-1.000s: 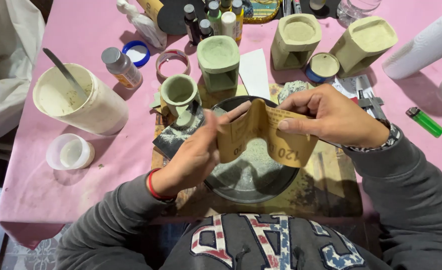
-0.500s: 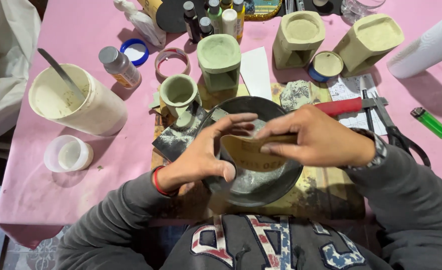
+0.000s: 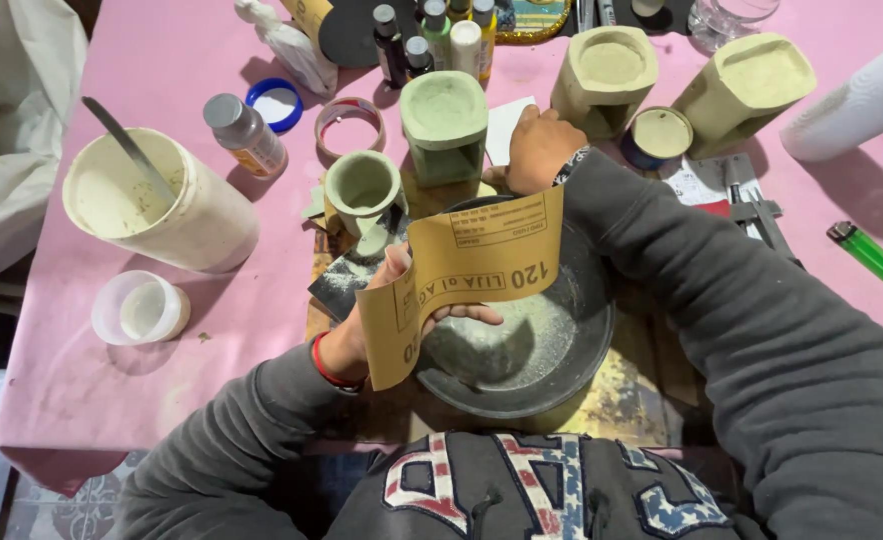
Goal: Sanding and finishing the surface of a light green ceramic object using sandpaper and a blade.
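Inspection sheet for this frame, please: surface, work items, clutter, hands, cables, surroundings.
Surface: pink tablecloth, dusty board under the work.
Work items: tan sandpaper sheet over a dark round pan holding grey powder.
Clutter: white bucket with stirrer, green moulded pots, small bottles, tape roll, green lighter.
Hands: left hand grips the sandpaper; right hand reaches beside the square green pot.
Cables: nothing seen.
Surroundings: white cloth at left; tiled floor.

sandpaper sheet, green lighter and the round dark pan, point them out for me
sandpaper sheet (image 3: 472, 262), head view, on its tan printed back, middle.
green lighter (image 3: 870, 252), head view, on the green body.
round dark pan (image 3: 572, 345), head view, on the dusty inner wall, right side.
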